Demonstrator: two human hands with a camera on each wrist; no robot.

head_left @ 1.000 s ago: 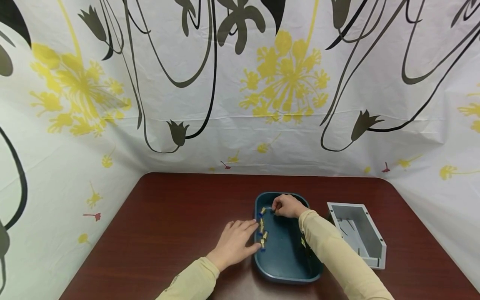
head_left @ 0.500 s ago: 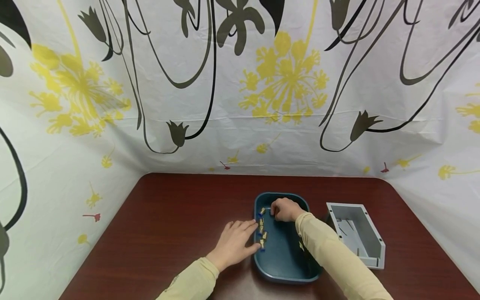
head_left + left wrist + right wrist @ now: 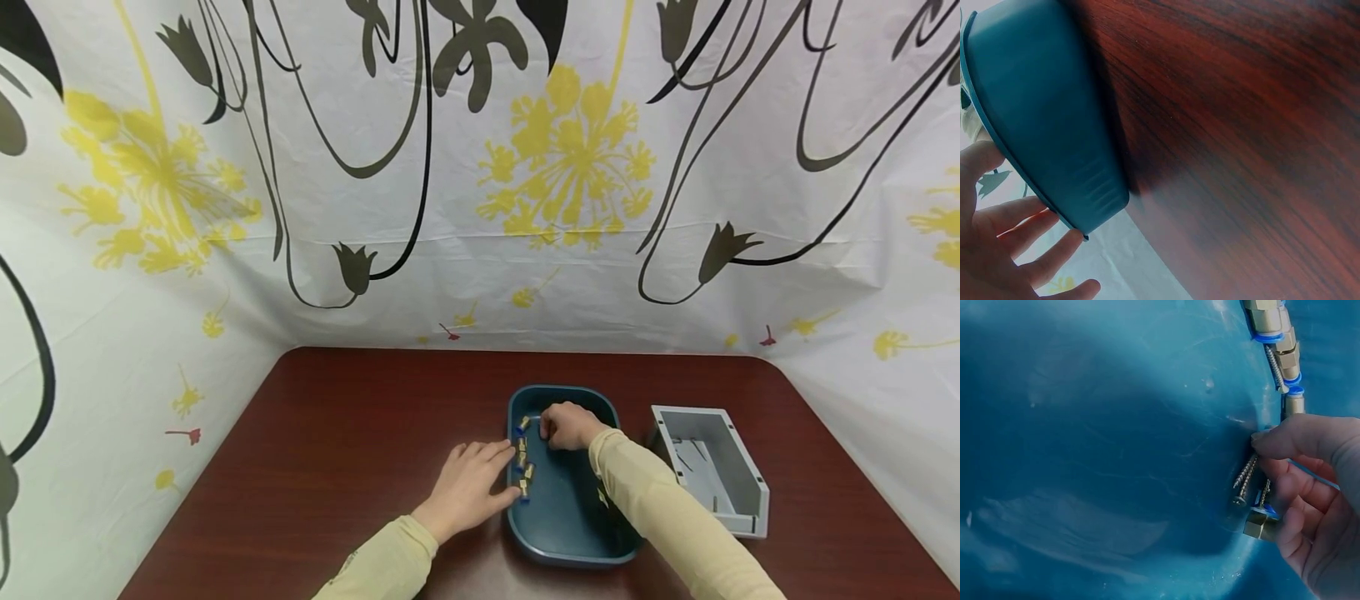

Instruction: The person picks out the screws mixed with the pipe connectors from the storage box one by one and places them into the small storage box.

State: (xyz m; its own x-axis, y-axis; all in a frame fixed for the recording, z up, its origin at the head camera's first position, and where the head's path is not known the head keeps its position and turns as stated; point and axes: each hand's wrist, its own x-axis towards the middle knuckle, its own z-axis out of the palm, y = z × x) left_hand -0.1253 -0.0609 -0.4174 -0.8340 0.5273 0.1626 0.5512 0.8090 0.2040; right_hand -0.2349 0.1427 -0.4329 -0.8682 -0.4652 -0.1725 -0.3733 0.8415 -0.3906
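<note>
My right hand (image 3: 572,427) is down inside the dark blue-green plastic tub (image 3: 558,508), near its far left part. In the right wrist view, thumb and fingers pinch several small metal screws (image 3: 1246,478), whose shanks stick out below the fingertips. A brass pipe fitting (image 3: 1261,526) with a blue ring lies right beside those fingers. Another loose screw (image 3: 1274,367) rests against more brass fittings (image 3: 1266,322), which line the tub's left side. My left hand (image 3: 468,487) rests its spread fingertips on the tub's left rim, seen from outside in the left wrist view.
To the tub's right stands an open grey box (image 3: 738,454) with a few thin dark pieces on its floor. A yellowish piece (image 3: 602,493) lies in the tub by the right sleeve. The brown table (image 3: 360,425) meets a patterned white cloth (image 3: 420,208) behind it.
The right hand has shifted slightly left and nearer inside the tub, fingers turned further down. The left hand stays at the rim.
</note>
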